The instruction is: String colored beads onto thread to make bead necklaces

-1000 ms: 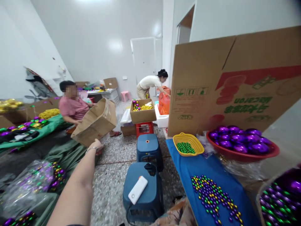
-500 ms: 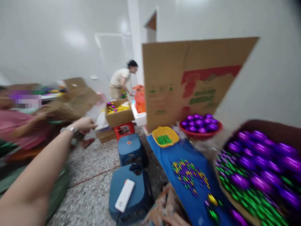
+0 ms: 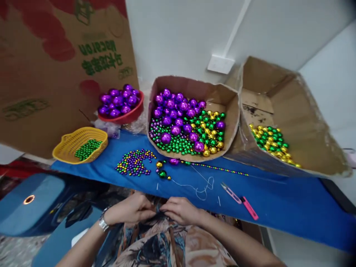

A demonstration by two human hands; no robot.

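Observation:
My left hand (image 3: 135, 208), with a metal watch at its wrist, is closed at the table's front edge on the flower-patterned cloth (image 3: 155, 243) over my lap. Beside it my right hand (image 3: 181, 210) also has its fingers curled onto that cloth. Beyond them on the blue tabletop lies a string of tiny beads (image 3: 219, 168) with loose thread (image 3: 204, 191). Larger gold, green and purple beads sit at its left end. A pile of small mixed beads (image 3: 135, 162) lies to the left.
A yellow basket (image 3: 62, 148) holds green beads; a red bowl (image 3: 133, 114) holds purple balls. Two cut-open cardboard boxes (image 3: 194, 84) (image 3: 300, 111) contain more beads. Thread snips (image 3: 231, 193) and a pink cutter (image 3: 249, 208) lie right. Blue stools (image 3: 36, 200) stand left.
My view has swung right and down from the room to the table. My left arm, stretched out forward before, is now drawn back to my lap, and both hands are at the cloth.

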